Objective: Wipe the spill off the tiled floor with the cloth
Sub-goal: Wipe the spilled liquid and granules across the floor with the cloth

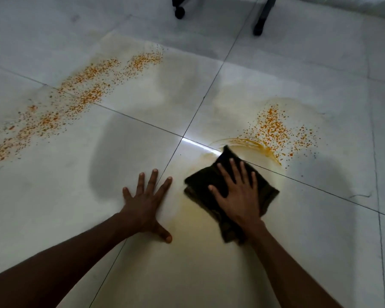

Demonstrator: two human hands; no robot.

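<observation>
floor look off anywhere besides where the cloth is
Yes. Orange specks streak the tiles at far left, unwiped. More specks sit just beyond the cloth under the right hand.

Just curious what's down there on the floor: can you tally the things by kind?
Hands: 2, left hand, right hand
Dark cloth: 1
Orange speckled spill patches: 2, left patch, right patch
Black chair legs: 2
Total: 7
</observation>
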